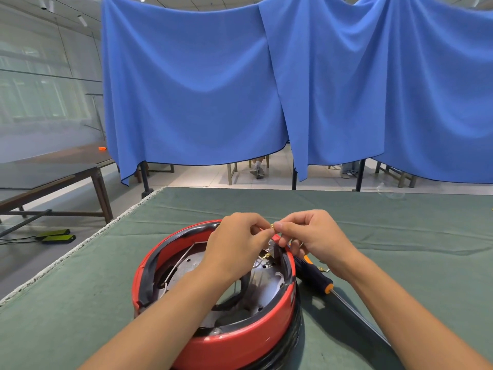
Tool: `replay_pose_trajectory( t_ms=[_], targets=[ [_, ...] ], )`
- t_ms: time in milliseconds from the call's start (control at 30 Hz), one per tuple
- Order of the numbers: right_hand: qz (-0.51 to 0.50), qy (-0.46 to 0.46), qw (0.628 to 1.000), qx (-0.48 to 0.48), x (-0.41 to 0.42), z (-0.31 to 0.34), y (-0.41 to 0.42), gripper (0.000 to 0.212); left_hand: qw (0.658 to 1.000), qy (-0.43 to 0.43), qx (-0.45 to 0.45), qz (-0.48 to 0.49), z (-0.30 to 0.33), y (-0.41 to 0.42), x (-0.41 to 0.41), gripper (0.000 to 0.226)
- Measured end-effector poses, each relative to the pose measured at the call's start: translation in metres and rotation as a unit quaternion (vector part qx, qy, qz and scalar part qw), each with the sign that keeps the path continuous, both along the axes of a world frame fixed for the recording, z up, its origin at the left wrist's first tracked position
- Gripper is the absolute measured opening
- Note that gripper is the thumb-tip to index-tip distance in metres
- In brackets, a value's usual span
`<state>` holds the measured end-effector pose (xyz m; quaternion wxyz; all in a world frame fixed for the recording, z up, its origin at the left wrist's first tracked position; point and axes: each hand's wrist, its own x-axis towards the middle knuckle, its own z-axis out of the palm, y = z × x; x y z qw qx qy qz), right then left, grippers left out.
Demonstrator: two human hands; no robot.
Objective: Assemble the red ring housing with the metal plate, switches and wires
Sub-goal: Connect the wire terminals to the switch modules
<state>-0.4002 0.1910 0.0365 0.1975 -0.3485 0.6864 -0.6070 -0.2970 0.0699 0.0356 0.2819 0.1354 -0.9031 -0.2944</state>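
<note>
the red ring housing point(213, 340) sits on the green-covered counter point(400, 236) right in front of the person, with the metal plate point(184, 265) lying inside it and a black band lining its rim. both hands meet just above the far side of the ring: the left hand point(237, 244) and the right hand point(314, 236) each pinch, between thumb and fingertips, a small brass-coloured fitting point(272, 226) held between them, over what looks like a switch block point(274, 245) at the housing's wall. this looks like the wiring step, fitting a terminal or small fastener for the switch; which exactly is too small to tell. a screwdriver point(317, 273) with a black and orange handle lies on the counter just beside the ring, under the right wrist. next, the fitting likely has to be lowered onto the switch and seated squarely, then tightened, probably with that screwdriver.
</note>
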Motion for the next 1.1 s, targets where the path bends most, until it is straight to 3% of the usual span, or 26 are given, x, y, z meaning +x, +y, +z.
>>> replay_pose_trajectory(
  t_ms=[167,333,433,567,800,1100],
  targets=[
    [-0.027,0.012,0.999,-0.027,0.003,-0.005,-0.006,0.018,0.996,0.015,0.086,-0.003,0.0,-0.005,-0.002,0.01],
    [-0.046,0.039,0.997,-0.053,0.004,-0.005,-0.01,0.02,0.973,0.041,0.227,-0.026,0.006,-0.009,0.0,0.02],
    [-0.095,0.08,0.992,-0.02,0.003,-0.012,-0.015,0.024,0.959,0.014,0.281,-0.02,0.007,-0.008,0.0,0.021],
    [-0.184,0.144,0.969,0.074,0.002,-0.026,-0.024,0.006,0.934,-0.043,0.353,-0.006,0.007,-0.004,0.001,0.014],
    [-0.166,0.121,0.975,0.08,0.002,-0.029,-0.025,0.017,0.917,-0.16,0.364,0.038,0.011,-0.013,0.003,0.01],
    [-0.239,0.258,0.918,0.185,0.011,-0.016,-0.021,0.033,0.913,-0.218,0.344,0.024,0.005,-0.022,0.004,0.017]
  ],
)
